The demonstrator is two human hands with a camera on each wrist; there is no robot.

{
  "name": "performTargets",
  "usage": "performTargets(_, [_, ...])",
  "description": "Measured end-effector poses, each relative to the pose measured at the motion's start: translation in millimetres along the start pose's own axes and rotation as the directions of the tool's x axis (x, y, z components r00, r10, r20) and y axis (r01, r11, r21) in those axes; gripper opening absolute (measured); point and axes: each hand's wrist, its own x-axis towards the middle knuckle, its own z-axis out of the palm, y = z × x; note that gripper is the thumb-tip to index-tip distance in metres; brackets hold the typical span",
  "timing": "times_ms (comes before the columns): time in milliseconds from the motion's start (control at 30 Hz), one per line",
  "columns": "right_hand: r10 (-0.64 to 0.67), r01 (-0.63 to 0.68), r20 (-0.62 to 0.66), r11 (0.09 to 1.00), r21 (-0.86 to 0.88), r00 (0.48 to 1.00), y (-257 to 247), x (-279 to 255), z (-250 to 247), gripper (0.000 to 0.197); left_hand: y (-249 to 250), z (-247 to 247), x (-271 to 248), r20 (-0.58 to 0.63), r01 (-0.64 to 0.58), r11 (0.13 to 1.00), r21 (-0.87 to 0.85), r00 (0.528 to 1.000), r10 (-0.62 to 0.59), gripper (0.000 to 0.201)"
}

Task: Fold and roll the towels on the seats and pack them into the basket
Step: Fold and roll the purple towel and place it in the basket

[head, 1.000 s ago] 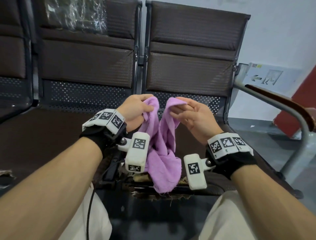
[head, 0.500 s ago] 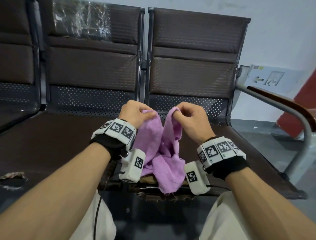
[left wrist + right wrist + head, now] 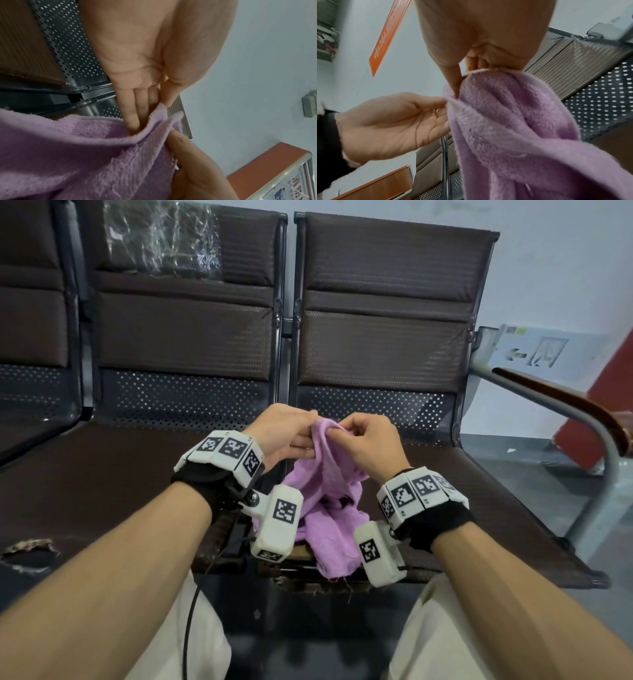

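A purple towel (image 3: 330, 510) hangs bunched between my two hands above the front edge of the brown seats, its lower end draping down to the seat edge. My left hand (image 3: 304, 440) pinches the towel's top edge between thumb and fingers (image 3: 137, 121). Right beside it, my right hand (image 3: 339, 433) pinches the same top fold, thumb (image 3: 453, 83) pressed into the pile. The two hands almost touch. In the right wrist view the towel (image 3: 513, 121) falls away below the grip. No basket is in view.
A row of dark brown padded seats (image 3: 479, 508) with perforated metal backs stretches ahead. A curved armrest (image 3: 582, 419) closes the right end. Crinkled plastic film (image 3: 161, 237) covers a seat back at upper left. A torn patch (image 3: 30, 553) marks the left seat.
My hands have come together, so the two towel corners that were held apart now meet in one fold. The towel hangs more bunched beneath them.
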Motion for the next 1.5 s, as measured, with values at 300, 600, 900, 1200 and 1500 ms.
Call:
performTargets(300, [-0.062, 0.061, 0.062, 0.998, 0.008, 0.996, 1.9, -1.4, -1.7, 0.018, -5.9, -4.2, 0.0, -0.085, -0.131, 0.961, 0.245, 0.984, 0.156, 0.025])
performTargets(600, [-0.068, 0.154, 0.178, 0.837, -0.526, 0.982, 26.9, 1.3, 0.3, 0.016, -3.9, -33.5, -9.3, -0.419, -0.133, 0.971, 0.198, 0.884, 0.207, 0.031])
performTargets(900, [0.058, -0.076, -0.236, 0.995, -0.068, 0.97, 30.5, 23.1, 7.6, 0.029, 1.0, -64.0, -8.8, -0.545, -0.197, 0.894, -0.402, 0.837, -0.061, 0.019])
performTargets(1200, [-0.111, 0.096, 0.072, 0.978, 0.183, 0.991, 33.2, 15.2, -11.6, 0.023, -8.0, -88.8, 1.3, -0.631, -0.035, 0.977, -0.21, 0.769, -0.107, 0.041])
performTargets(1500, [0.23, 0.282, 0.558, 0.675, -0.681, 0.798, 59.1, -12.5, -45.0, 0.046, -2.6, -98.5, -11.9, -0.616, 0.358, 0.64, 0.68, 0.752, 0.235, 0.025])
